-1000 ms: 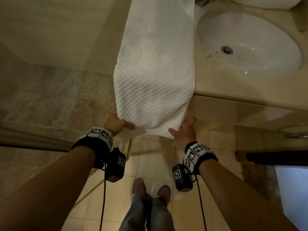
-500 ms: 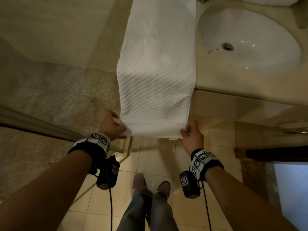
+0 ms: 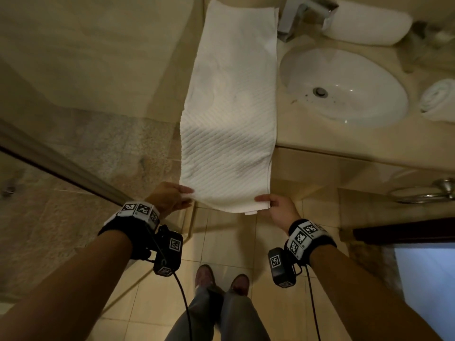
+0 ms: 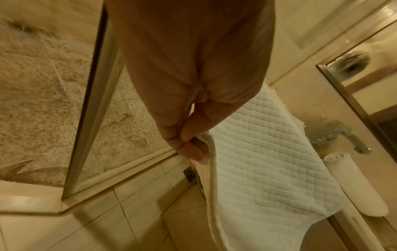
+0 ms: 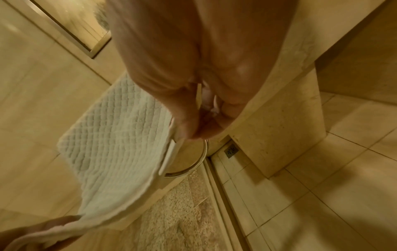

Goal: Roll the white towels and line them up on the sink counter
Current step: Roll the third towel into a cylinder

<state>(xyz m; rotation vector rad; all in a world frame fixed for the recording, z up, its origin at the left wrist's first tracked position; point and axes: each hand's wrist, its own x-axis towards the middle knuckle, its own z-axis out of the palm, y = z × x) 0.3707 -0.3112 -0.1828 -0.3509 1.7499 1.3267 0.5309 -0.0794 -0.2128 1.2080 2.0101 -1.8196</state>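
The ribbed white towel now lies further along the tabletop; left hand and right hand pinch its overhanging corners.

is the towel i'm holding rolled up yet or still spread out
Spread out, not rolled. The towel lies flat along the counter, its near end hanging past the edge, pinched by the left hand and right hand.

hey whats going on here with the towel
A person is laying out a white towel lengthwise on the sink counter, left of the basin. The left hand and right hand each pinch a near corner, and that end hangs past the counter's front edge. It is still flat, not yet rolled. Two rolled towels already sit on the counter: one behind the basin, another to its right.
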